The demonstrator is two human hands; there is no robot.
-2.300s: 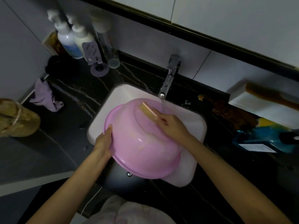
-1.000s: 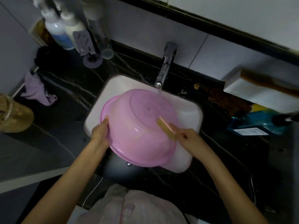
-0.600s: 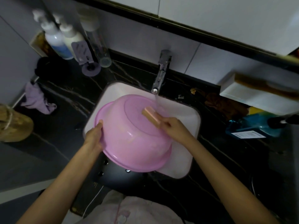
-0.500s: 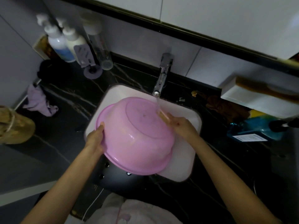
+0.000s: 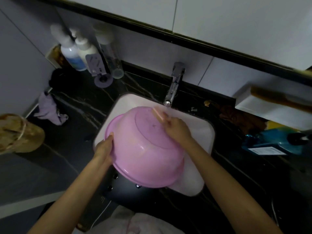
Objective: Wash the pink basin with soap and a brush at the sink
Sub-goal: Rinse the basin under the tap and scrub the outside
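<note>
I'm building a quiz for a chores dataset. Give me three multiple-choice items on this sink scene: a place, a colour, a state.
1. Where is the brush? A on the floor; B against the basin's base, near the tap; C in a bucket.
2. The crumpled cloth is: A lilac; B green; C red.
3. The basin is: A upright and full; B bottom up, tilted; C cracked in half.
Key: B, the right hand holds it there; A, lilac folds show left of the sink; B, its base faces the camera, the left hand holding its rim.
</note>
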